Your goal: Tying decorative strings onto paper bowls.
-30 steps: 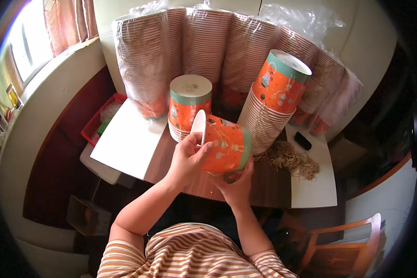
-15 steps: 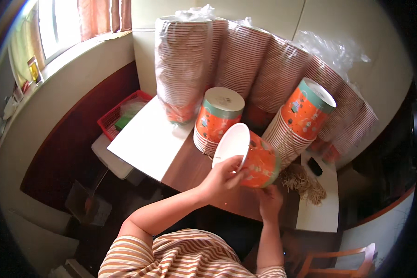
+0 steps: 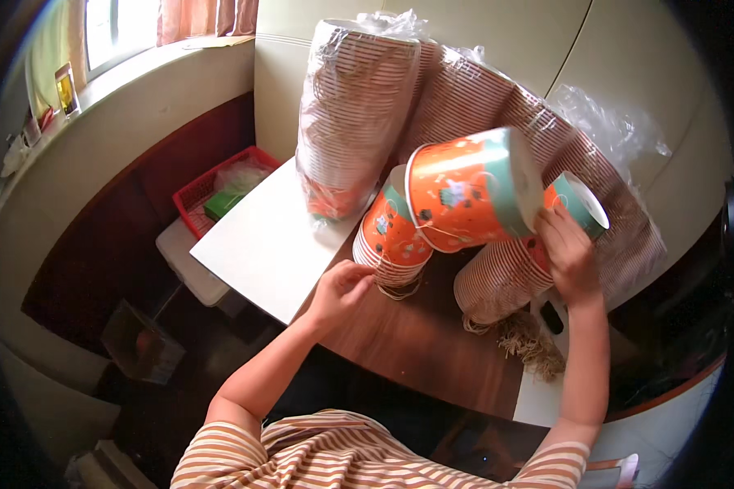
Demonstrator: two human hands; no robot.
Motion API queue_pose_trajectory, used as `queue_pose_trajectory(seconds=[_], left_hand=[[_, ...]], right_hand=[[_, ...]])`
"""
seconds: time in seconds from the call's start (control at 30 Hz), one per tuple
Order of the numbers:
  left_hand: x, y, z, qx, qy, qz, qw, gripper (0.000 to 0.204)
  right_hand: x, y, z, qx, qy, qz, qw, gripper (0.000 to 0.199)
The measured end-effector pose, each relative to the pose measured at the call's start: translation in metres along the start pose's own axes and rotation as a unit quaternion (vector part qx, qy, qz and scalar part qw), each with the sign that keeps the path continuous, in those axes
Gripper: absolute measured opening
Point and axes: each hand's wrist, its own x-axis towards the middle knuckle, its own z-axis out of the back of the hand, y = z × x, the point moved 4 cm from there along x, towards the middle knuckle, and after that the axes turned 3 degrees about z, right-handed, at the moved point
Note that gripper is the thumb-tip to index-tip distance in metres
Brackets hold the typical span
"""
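An orange paper bucket [image 3: 457,196] with a green band is raised over the table, lying nearly on its side with its base to the right. My right hand [image 3: 571,254] grips it by the base end. A thin string loop [image 3: 444,231] hangs along its printed side. Beside the rims of the left bucket stack [image 3: 390,232], my left hand [image 3: 344,289] is closed in a pinch; whatever is between its fingertips is too small to make out. Another bucket stack [image 3: 501,281] leans behind my right hand, partly hidden by it.
Tall plastic-wrapped bucket stacks [image 3: 359,114] line the back of the table [image 3: 432,350]. A bundle of tan strings [image 3: 532,346] lies at the right, by a dark object partly covered by my arm. Left of the table is a red basket [image 3: 200,191] on a white box [image 3: 189,259].
The bucket has been raised and turned so its base faces right. My left hand has let go of it and moved left, while my right hand has risen with it.
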Motion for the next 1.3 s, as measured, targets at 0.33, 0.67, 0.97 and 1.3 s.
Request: queue_pose_trajectory(seconds=[0.33, 0.67, 0.97, 1.3], left_hand=[[0.044, 0.082, 0.017, 0.06, -0.06, 0.024, 0.996, 0.039], [0.046, 0.089, 0.008, 0.133, -0.032, -0.06, 0.989, 0.071], [0.042, 0.083, 0.007, 0.164, -0.021, -0.06, 0.984, 0.076], [0.042, 0.08, 0.003, 0.18, -0.015, -0.052, 0.982, 0.077]], right_hand=[[0.084, -0.009, -0.079, -0.009, 0.136, 0.138, 0.981, 0.003], [0.075, -0.012, -0.133, -0.004, 0.153, 0.178, 0.972, 0.005], [0.069, -0.009, -0.146, 0.042, 0.155, 0.151, 0.975, 0.003], [0.064, -0.006, -0.147, 0.038, 0.142, 0.153, 0.977, 0.003]])
